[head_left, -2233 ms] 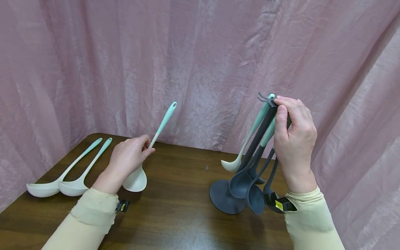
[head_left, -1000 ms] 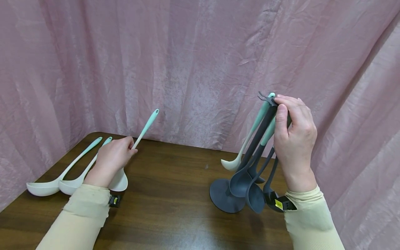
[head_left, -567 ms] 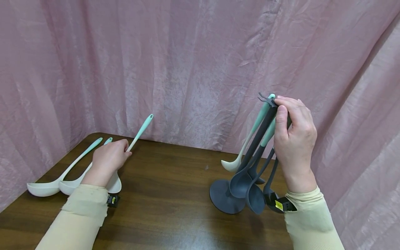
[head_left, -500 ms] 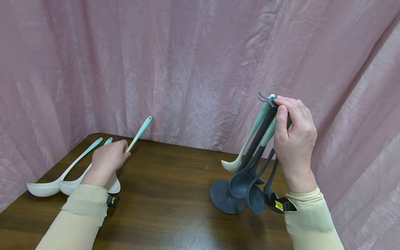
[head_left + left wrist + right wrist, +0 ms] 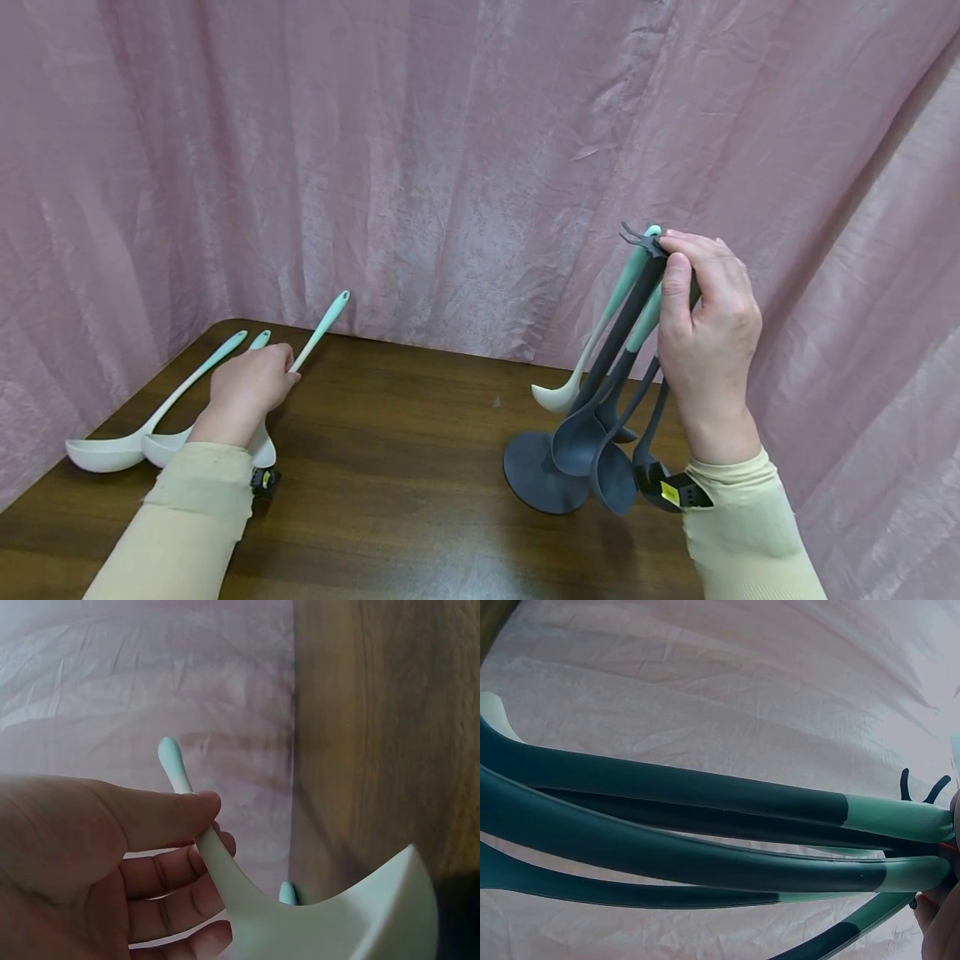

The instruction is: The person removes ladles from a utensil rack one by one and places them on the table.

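Observation:
My left hand (image 5: 247, 385) pinches a white ladle (image 5: 321, 329) by its stem, between thumb and fingers. Its mint handle end slants up to the right; in the left wrist view its bowl (image 5: 322, 930) faces the camera. Two more white ladles lie at the left, one (image 5: 105, 454) outermost and one (image 5: 165, 447) partly hidden by my left arm. My right hand (image 5: 708, 333) grips the top of a tilted dark grey utensil stand (image 5: 543, 479). Several grey ladles (image 5: 581, 442) and a white ladle (image 5: 558, 396) hang from it, their upper ends (image 5: 900, 817) crowding near my right fingers.
A brown wooden table (image 5: 405, 483) lies under everything, its back edge against a pink curtain (image 5: 465, 167). Bare hooks (image 5: 633, 237) stick out at the stand's top. A small pale speck (image 5: 496, 402) is on the table left of the stand.
My left hand has moved left and slightly downward with the white ladle, bringing it close beside the two lying ladles. My right hand and the stand have stayed put.

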A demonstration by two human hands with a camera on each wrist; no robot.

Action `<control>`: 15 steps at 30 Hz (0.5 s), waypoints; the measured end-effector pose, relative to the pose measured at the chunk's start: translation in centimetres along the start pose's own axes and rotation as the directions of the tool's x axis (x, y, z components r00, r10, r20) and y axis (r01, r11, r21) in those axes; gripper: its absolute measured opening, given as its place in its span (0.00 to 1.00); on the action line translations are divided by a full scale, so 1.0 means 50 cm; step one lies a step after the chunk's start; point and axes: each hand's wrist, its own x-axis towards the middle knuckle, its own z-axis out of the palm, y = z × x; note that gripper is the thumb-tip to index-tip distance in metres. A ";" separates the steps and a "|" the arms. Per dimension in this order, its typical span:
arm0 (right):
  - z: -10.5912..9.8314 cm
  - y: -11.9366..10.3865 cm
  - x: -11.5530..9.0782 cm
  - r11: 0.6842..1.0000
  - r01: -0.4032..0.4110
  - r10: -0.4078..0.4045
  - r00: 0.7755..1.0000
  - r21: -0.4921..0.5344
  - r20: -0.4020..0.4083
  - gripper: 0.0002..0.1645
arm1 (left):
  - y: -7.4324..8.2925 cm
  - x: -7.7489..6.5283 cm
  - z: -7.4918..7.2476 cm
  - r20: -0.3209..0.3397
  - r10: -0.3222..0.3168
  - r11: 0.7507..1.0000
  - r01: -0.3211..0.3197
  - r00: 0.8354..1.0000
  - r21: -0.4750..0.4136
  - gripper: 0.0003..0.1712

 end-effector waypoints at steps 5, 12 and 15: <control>0.000 0.002 -0.001 1.000 -0.003 0.003 1.000 -0.003 0.002 0.16 | -0.009 -0.001 0.002 0.024 -0.019 1.000 0.019 1.000 0.001 0.11; 0.001 0.013 -0.003 1.000 -0.003 0.003 1.000 -0.007 0.001 0.16 | -0.022 -0.008 -0.001 0.040 -0.042 0.999 0.042 0.998 -0.001 0.09; 0.002 0.018 -0.004 1.000 -0.005 0.005 1.000 -0.009 0.000 0.16 | -0.029 -0.007 -0.001 0.058 -0.046 0.999 0.046 0.997 0.012 0.09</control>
